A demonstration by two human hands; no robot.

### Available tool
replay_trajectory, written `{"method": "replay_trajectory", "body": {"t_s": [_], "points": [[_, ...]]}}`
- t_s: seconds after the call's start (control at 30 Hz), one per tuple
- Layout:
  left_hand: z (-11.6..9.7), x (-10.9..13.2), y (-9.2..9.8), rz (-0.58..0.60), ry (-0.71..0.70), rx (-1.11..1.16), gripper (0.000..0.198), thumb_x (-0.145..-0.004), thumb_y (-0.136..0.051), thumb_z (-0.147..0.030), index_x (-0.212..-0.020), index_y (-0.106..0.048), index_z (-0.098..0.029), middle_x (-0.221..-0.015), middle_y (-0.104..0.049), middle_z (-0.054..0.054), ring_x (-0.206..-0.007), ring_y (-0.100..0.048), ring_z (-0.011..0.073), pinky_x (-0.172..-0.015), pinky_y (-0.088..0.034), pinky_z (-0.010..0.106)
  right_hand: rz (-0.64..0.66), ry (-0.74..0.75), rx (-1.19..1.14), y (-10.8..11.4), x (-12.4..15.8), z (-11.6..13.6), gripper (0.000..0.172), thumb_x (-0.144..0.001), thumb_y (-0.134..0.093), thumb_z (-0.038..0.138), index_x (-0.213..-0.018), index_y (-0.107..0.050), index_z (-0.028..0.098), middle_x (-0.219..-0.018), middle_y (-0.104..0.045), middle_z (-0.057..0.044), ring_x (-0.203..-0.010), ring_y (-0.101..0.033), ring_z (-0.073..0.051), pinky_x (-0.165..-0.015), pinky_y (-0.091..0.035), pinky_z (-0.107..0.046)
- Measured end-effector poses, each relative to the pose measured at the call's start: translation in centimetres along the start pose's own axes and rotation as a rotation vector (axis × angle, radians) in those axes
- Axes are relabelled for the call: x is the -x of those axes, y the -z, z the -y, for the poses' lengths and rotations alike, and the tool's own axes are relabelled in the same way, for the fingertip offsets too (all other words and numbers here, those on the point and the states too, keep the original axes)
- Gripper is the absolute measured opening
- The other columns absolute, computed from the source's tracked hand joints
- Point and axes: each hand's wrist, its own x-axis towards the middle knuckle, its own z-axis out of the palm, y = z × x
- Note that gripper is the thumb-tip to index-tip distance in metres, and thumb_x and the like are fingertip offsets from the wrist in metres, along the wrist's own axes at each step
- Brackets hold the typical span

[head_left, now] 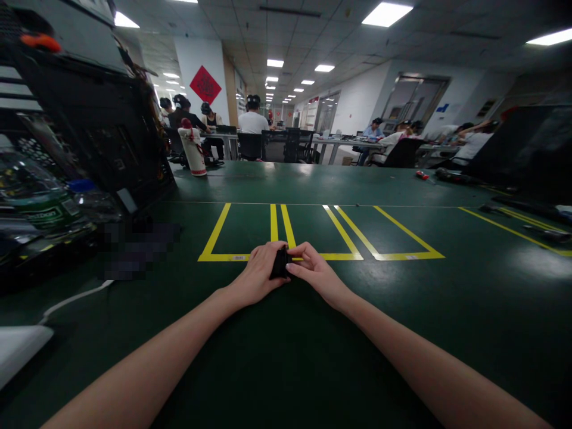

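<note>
A small black block-like object (279,264) is between my two hands, low over the green table in front of me. My left hand (258,275) is wrapped round its left side, with the thumb below and the fingers over the top. The fingertips of my right hand (318,275) pinch at the object's right edge. What kind of thing it is, I cannot make out, as my fingers cover much of it. Just behind my hands, yellow tape strips (295,257) mark out frames on the table.
To the left stand an opened black computer case (102,119), plastic bottles (44,205) and a white cable (75,296). A white cylindrical container (193,150) stands at the far edge. On the right lie dark tools (547,232) and a small red item (421,175). Several people sit at desks beyond.
</note>
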Motion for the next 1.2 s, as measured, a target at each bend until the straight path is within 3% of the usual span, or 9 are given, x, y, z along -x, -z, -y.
{"method": "replay_trajectory", "body": {"t_s": [0.33, 0.63, 0.87, 1.2], "points": [[0.31, 0.04, -0.51, -0.028, 0.011, -0.005, 0.059, -0.069, -0.06, -0.023, -0.117, -0.025, -0.024, -0.115, -0.041, 0.006, -0.107, -0.04, 0.0249, -0.091, -0.032, 0.044, -0.024, -0.034, 0.038, 0.07, -0.06, 0.16, 0.028, -0.073, -0.054, 0.025, -0.099, -0.047, 0.023, -0.103, -0.049, -0.003, -0.098, -0.048, -0.016, -0.088, -0.038, -0.036], [0.46, -0.12, -0.64, -0.035, -0.019, -0.024, 0.058, -0.069, -0.059, -0.023, -0.117, -0.026, -0.021, -0.115, -0.041, 0.007, -0.108, -0.04, 0.0227, -0.093, -0.03, 0.041, -0.009, 0.013, 0.008, 0.03, -0.14, -0.04, 0.015, -0.074, -0.054, 0.024, -0.087, -0.046, 0.022, -0.096, -0.051, -0.001, -0.089, -0.052, -0.013, -0.083, -0.04, -0.033], [0.28, 0.06, -0.35, -0.011, 0.002, -0.007, 0.058, -0.07, -0.058, -0.023, -0.117, -0.025, -0.023, -0.116, -0.04, 0.007, -0.109, -0.039, 0.0237, -0.092, -0.032, 0.042, -0.03, -0.019, 0.042, 0.06, -0.21, -0.07, 0.027, -0.074, -0.053, 0.024, -0.099, -0.047, 0.023, -0.104, -0.05, -0.003, -0.101, -0.047, -0.016, -0.09, -0.037, -0.036], [0.4, -0.04, -0.55, -0.028, -0.003, -0.004, 0.057, -0.069, -0.059, -0.023, -0.116, -0.027, -0.023, -0.115, -0.041, 0.006, -0.108, -0.04, 0.0246, -0.092, -0.031, 0.044, 0.005, 0.016, -0.018, -0.02, -0.03, 0.03, 0.02, -0.072, -0.056, 0.023, -0.088, -0.046, 0.023, -0.095, -0.051, -0.001, -0.094, -0.051, -0.015, -0.085, -0.04, -0.035]]}}
